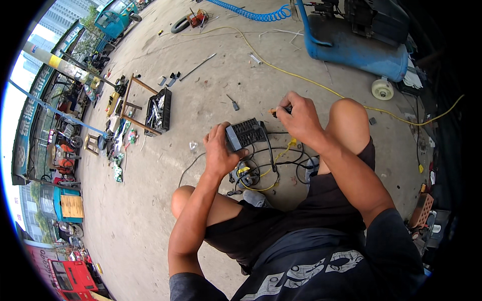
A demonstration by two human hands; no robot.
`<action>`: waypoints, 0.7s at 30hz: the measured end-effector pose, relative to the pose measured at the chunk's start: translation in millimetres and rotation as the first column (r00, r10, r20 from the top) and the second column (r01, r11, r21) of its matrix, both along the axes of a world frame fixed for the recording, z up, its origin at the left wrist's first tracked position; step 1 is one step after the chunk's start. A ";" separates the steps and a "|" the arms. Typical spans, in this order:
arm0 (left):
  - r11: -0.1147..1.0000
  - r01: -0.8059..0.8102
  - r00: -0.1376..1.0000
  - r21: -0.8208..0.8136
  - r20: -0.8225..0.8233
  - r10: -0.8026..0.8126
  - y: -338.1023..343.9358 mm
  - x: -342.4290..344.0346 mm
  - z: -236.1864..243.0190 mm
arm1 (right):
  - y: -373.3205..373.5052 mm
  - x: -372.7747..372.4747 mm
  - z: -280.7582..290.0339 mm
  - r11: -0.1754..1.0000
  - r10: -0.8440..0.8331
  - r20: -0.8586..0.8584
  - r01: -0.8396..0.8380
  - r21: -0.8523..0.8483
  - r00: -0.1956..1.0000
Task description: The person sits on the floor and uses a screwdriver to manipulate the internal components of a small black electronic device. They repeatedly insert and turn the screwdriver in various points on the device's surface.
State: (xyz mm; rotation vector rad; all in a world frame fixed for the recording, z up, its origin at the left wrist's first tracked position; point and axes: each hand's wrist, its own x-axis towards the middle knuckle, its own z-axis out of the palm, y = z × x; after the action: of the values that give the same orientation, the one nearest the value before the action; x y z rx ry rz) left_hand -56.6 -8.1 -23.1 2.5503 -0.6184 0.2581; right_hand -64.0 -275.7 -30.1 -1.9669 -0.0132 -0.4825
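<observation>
My left hand grips the near-left end of a black finned electrical box, thumb along its lower edge and fingers over its upper side. Black cables run from the box's right end and loop on the ground below. Up and to the right of the box, my right hand is closed around a small black and orange tool. Most of that tool is hidden by the fingers, and it is apart from the box. A dark-handled screwdriver lies on the concrete just beyond.
Beyond my left hand stands a black crate of tools beside a wooden frame. A blue air compressor is at the far right. Across the ground snakes a yellow hose. Coiled cables surround my shoes.
</observation>
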 end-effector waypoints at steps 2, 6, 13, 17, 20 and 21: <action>1.000 -0.005 1.000 -0.003 -0.005 0.005 -1.4 -1.2 2.5 | 3.9 0.0 -2.0 0.998 -0.060 0.107 0.060 0.005 0.992; 1.000 -0.001 1.000 -0.006 0.001 0.001 -1.3 -0.1 2.3 | 7.7 10.6 -30.9 0.901 0.073 0.034 -0.052 -0.430 0.997; 0.999 -0.016 0.999 -0.050 -0.038 0.014 1.1 -2.8 4.1 | -0.5 11.6 -5.7 0.997 -0.003 -0.014 0.002 -0.081 1.000; 0.999 -0.020 0.999 -0.029 -0.034 0.019 2.5 -3.4 5.1 | -4.5 6.5 -8.6 0.998 0.002 -0.039 0.001 0.057 0.999; 1.000 0.000 1.000 -0.024 0.019 0.001 2.1 -3.0 3.7 | -1.7 5.6 -9.6 0.999 -0.009 0.053 0.012 -0.047 0.999; 1.000 0.002 1.000 -0.030 0.020 -0.001 2.1 -2.9 3.5 | -0.6 5.3 -9.7 0.994 -0.013 0.083 0.021 -0.104 0.996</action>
State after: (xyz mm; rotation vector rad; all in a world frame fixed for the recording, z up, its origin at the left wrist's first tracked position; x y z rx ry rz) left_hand -59.5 -6.0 -19.6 2.5213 -0.6192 0.2910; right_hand -58.7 -276.3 -39.8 -2.0497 -0.0751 -0.5839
